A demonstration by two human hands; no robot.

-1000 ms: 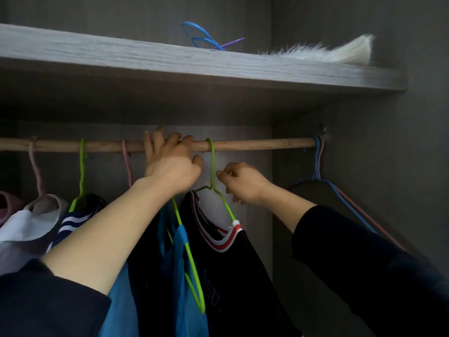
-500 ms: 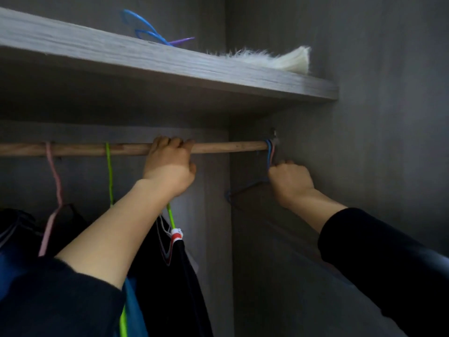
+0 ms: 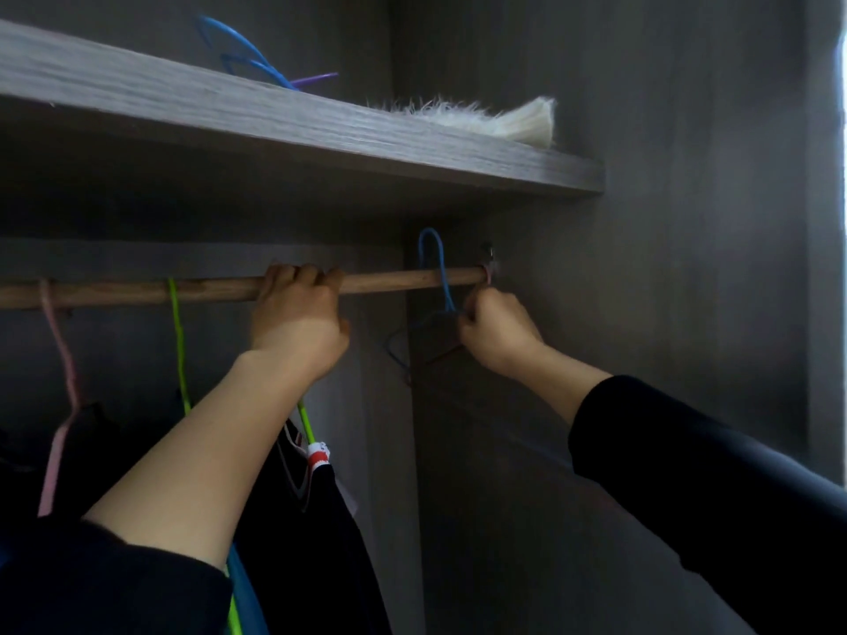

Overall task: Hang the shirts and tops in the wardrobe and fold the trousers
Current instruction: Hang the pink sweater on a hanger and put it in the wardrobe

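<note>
Watching the left hand [image 3: 298,318] gripping the wooden rod [image 3: 389,281], fingers curled over its top. The right hand [image 3: 499,332] is pinching the neck of a blue hanger [image 3: 443,293] just beside the left hand, near the rod's wall end, and its hook is standing above the rod. I am counting one pink hanger [image 3: 59,359] and two green hangers [image 3: 178,341] hanging left. One dark top [image 3: 321,506] is hanging under the left wrist.

The shelf [image 3: 321,126] was grey woodgrain, the rail [image 3: 389,280] brown. A pink hanger [image 3: 62,359], a green hanger [image 3: 178,350] and a blue hanger [image 3: 441,272] showed; the black top [image 3: 311,520] had red-and-white trim.
</note>
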